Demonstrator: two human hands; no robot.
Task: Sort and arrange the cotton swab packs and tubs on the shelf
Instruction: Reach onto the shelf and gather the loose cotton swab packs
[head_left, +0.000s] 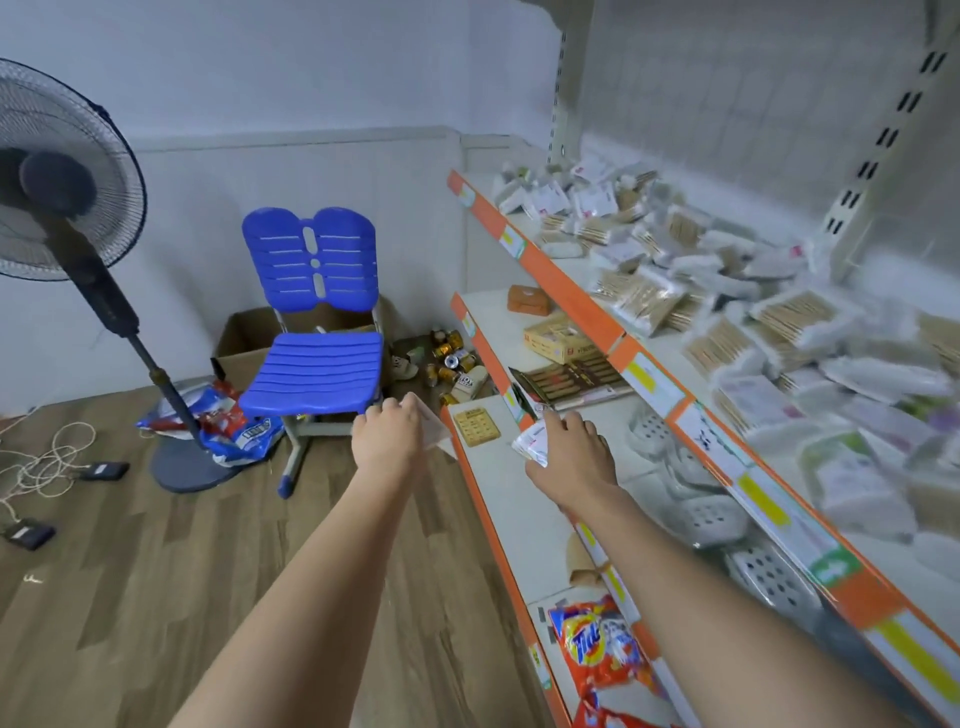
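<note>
both hands (387, 434) (569, 457) hold packs (532, 441) beside the shelf (571, 291).

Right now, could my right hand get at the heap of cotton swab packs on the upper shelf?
Probably yes: the right hand hangs below the shelf's orange edge, nothing blocks the cotton swab packs, but it already holds a small packet.

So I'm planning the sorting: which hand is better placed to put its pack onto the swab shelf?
Right, probably. The right hand holds a pack beside the shelves, nearer the swab shelf. The left hand, gripping a clear pack, hangs out over the floor.
</note>
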